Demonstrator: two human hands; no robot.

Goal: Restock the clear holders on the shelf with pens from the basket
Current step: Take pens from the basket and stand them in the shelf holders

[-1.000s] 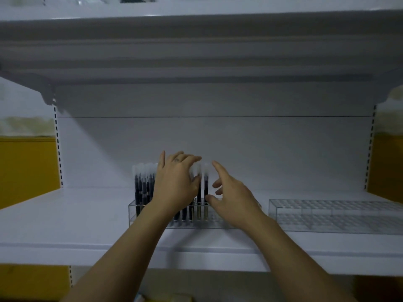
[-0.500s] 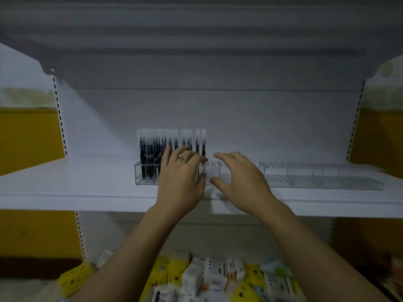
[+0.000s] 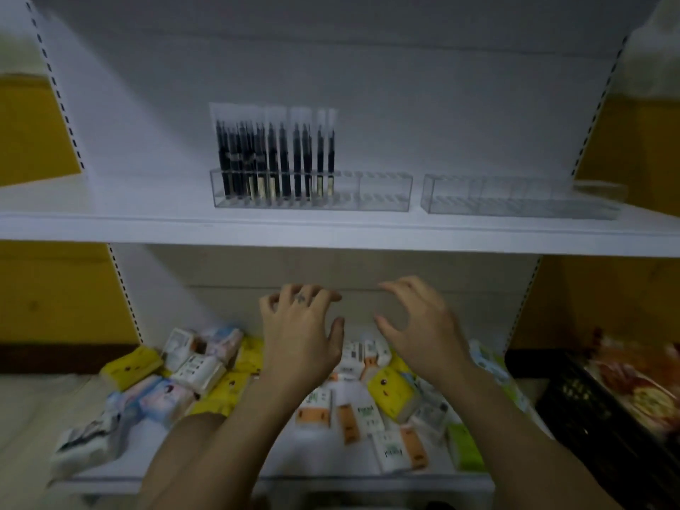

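We hold our left hand and right hand side by side below the shelf, fingers loosely curved and gripping nothing, over the tissue packs, while the pens stand upright in the left clear holder.

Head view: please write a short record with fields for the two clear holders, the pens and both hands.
left holder: on the shelf, left part filled, right end empty
pens: dark, upright, pale tops
right holder: beside the first, a gap between, no pens
left hand: below the shelf, fingers loosely curled, holds nothing
right hand: about level with the left, fingers spread, holds nothing
small packs: heaped on the level below, under both hands
black basket: lower right, contents blurred
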